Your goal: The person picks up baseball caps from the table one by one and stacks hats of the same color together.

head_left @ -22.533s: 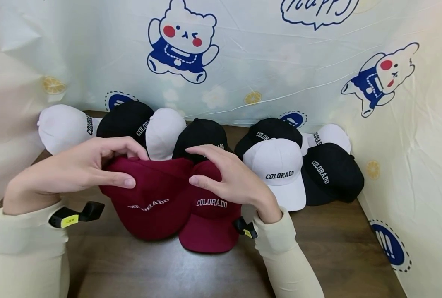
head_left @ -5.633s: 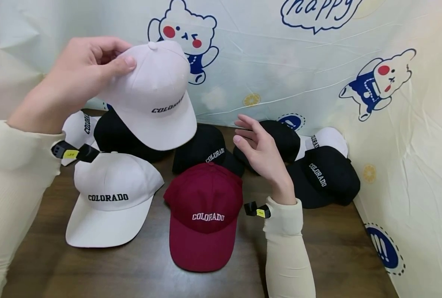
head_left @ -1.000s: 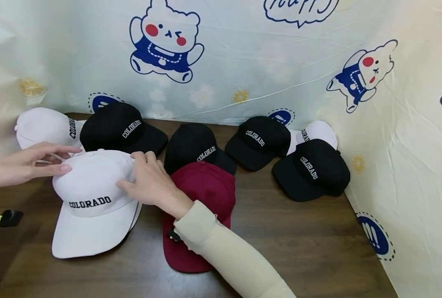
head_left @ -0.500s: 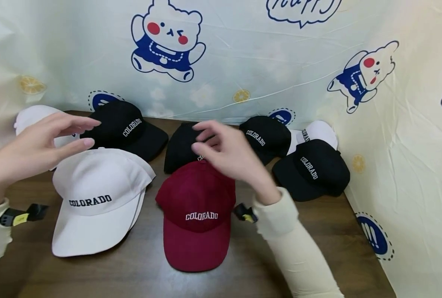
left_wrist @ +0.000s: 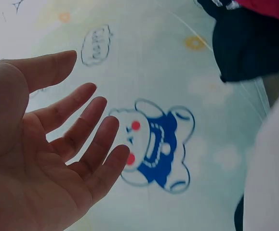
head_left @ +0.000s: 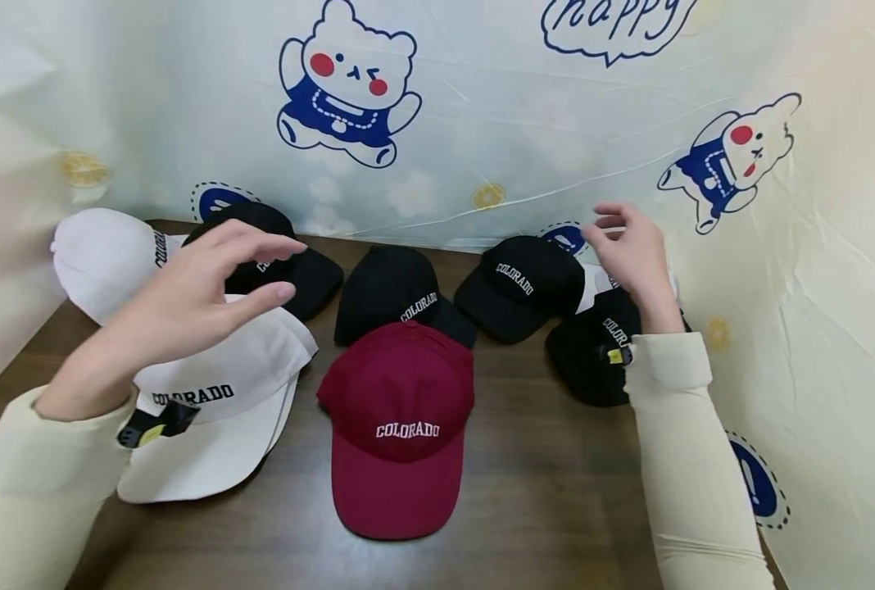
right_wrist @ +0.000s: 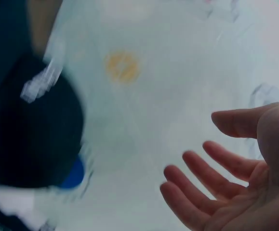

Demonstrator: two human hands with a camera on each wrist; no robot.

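My left hand (head_left: 194,295) hovers with relaxed fingers above a white cap (head_left: 209,442) lettered COLORADO, whose brim lies over a second white brim. In the left wrist view that palm (left_wrist: 47,159) holds nothing. At the right my right hand (head_left: 632,250) is raised over a black cap (head_left: 592,360) and partly hides the white cap behind it. Its fingers (right_wrist: 192,197) are loosely bent and hold nothing in the right wrist view. A maroon cap (head_left: 404,393) sits at the front middle, brim toward me, overlapping a black cap (head_left: 386,287) behind it.
Along the back left stand a white cap (head_left: 98,254) and a black cap (head_left: 312,279), partly behind my left hand. Another black cap (head_left: 526,287) is at the back right. A printed cloth (head_left: 482,98) hangs around the wooden table (head_left: 526,492).
Both hands have let go of the white cap, now stacked on another at the left. My right hand has swung to the far right; the left has lifted and moved rightward.
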